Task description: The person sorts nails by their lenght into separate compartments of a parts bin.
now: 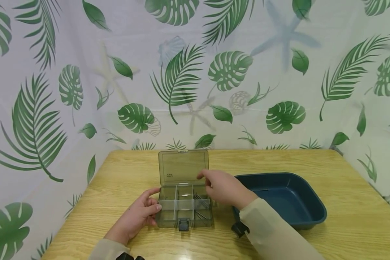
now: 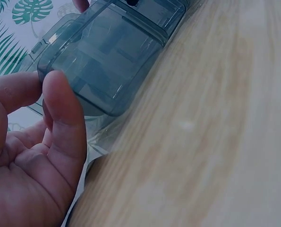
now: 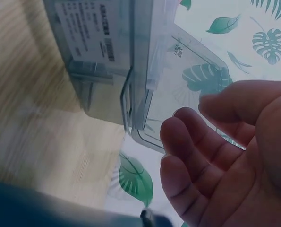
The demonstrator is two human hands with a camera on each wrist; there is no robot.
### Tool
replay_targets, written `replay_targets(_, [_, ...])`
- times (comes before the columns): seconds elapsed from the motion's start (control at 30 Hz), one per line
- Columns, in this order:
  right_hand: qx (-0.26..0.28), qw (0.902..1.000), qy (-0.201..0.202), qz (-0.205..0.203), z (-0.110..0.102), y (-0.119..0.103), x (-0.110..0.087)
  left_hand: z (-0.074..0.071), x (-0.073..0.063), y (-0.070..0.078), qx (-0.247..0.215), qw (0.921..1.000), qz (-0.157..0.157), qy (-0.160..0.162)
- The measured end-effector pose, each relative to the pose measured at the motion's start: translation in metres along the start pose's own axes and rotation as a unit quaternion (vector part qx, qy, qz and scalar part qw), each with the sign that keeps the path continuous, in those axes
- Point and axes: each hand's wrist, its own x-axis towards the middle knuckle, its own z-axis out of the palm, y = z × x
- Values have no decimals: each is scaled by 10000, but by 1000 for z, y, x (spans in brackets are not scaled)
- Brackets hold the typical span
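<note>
A translucent grey compartment box (image 1: 165, 218) sits on the table with its lid (image 1: 182, 168) raised at the back. Several thin dark nail-like pieces (image 1: 200, 215) lie in its right-hand compartments. My left hand (image 1: 136, 218) holds the box's left side, thumb and index finger at the corner in the left wrist view. Over the back right compartments is my right hand (image 1: 225, 187), its index finger overlapping the lid. In the right wrist view, the right hand's fingers (image 3: 175, 139) are loosely bent, with nothing between them and the thumb. A printed label (image 3: 88, 30) shows on the box there.
To the right stands a dark blue plastic basin (image 1: 290, 204), partly behind the right forearm. A small thin dark piece (image 1: 262, 190) lies inside it. A leaf-patterned sheet (image 1: 188, 133) hangs behind the wooden table (image 1: 123, 169).
</note>
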Motion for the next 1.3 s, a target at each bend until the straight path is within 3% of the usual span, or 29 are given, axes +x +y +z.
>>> replay_targets(0.4, [-21, 9998, 100, 190, -9, 8, -15, -2, 1, 0, 29, 10000, 2, -4])
replay_targets(0.7, [-271, 9991, 260, 205, -19, 20, -39, -1, 2, -2, -46, 10000, 11, 11])
replay_targets(1.0, [-216, 9984, 299, 439, -34, 61, -76, -2, 0, -3, -33, 10000, 51, -39])
replay_targets(1.3, [-487, 9963, 153, 686, -40, 107, -97, -2, 1, -3, -30, 10000, 37, -31])
